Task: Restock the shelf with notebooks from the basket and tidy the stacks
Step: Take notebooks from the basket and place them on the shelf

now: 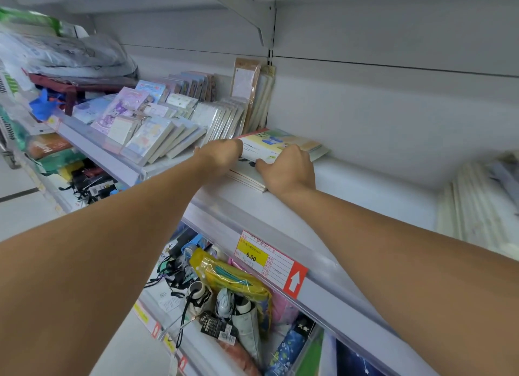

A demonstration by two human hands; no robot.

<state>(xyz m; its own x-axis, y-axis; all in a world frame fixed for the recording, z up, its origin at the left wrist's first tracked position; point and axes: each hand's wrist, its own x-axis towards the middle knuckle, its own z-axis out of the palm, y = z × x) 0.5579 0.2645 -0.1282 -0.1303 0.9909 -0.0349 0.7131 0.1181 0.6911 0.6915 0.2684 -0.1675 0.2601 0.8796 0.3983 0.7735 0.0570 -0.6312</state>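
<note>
Partway: left hand [222, 152] & right hand [289, 169] both grasp the notebook stack [269, 150] on shelf [365, 184], squaring it; space to right unfilled, basket not seen.

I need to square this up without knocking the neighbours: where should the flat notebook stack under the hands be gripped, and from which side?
Probably by its two short side edges near the front, coming in from the aisle, as the left hand and right hand do. The notebook stack lies flat, upright packs crowd its left, and the shelf is open only at front and right.
</note>
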